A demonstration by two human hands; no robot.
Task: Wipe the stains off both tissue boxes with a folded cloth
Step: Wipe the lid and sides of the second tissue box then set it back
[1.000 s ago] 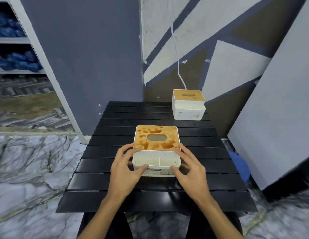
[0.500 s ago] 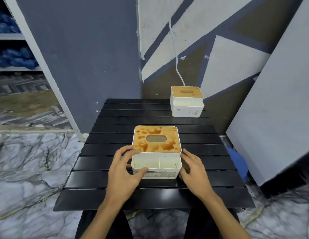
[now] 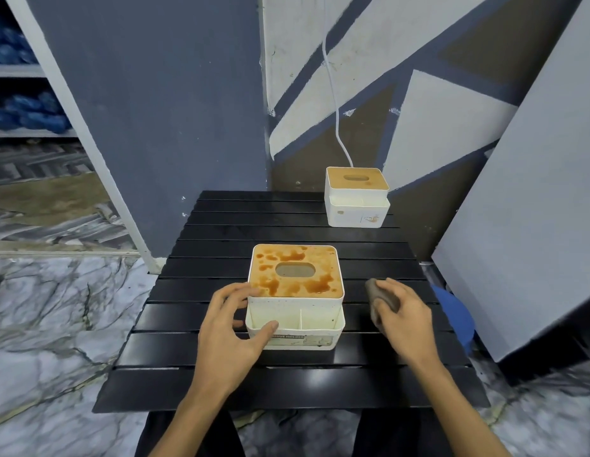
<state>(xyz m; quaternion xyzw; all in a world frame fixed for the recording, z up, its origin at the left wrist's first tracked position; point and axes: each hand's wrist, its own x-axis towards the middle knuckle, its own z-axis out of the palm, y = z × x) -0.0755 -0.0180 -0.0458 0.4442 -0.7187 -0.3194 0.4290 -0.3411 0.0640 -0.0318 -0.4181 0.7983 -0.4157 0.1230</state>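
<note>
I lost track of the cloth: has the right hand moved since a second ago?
Yes. The right hand has moved right, off the near tissue box, and now grips a cloth beside it.

Bare left hand [image 3: 232, 331] and right hand [image 3: 404, 319] recorded, forearms uncovered to frame edge, dark trousers [image 3: 222, 437] seen beneath desk [image 3: 303, 387].

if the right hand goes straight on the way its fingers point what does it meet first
Probably the near tissue box: the right hand, cloth leading, points away and slightly left, toward that box's far right corner. Depth is unclear; it might just clear it and cross bare table.
</note>
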